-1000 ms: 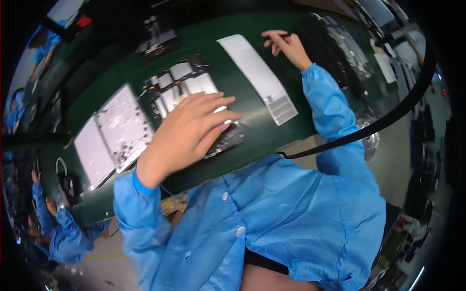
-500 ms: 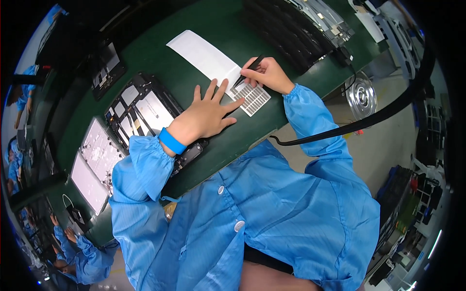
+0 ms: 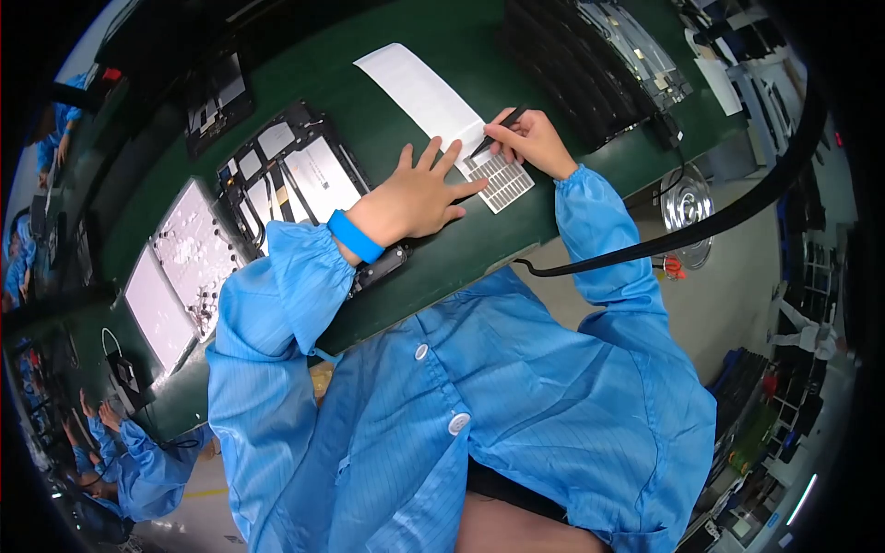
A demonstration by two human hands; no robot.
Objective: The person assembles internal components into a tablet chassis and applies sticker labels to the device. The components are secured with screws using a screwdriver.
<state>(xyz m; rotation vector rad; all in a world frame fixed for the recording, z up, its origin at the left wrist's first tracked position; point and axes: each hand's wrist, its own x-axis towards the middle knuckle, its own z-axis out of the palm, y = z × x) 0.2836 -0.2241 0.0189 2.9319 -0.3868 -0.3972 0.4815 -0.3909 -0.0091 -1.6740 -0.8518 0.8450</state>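
Observation:
My left hand [image 3: 417, 195], a blue band at its wrist, lies with fingers spread beside a sheet of small grey rectangular labels [image 3: 505, 187]. Its fingertips rest at the sheet's left edge, where a long white paper strip [image 3: 419, 90] runs away toward the far side. Pinched in my right hand [image 3: 536, 146] is a pair of black tweezers [image 3: 509, 118]. Their tips point down at the top row of the label sheet; whether they grip a label is too small to tell. Left of my left hand lies an opened device with exposed battery packs [image 3: 318, 175], partly covered by my wrist.
A white tray of small screws and parts [image 3: 189, 249] sits at the left of the green table [image 3: 433, 263]. Another device part [image 3: 219, 101] lies beyond. Dark panels [image 3: 572, 74] stand stacked at the far right. A black cable [image 3: 664, 241] crosses my right sleeve. Co-workers' hands show lower left.
The whole view has shifted, so the table things appear farther right and slightly higher. Both hands keep nearly the same place on the label sheet, the tweezers still in my right hand.

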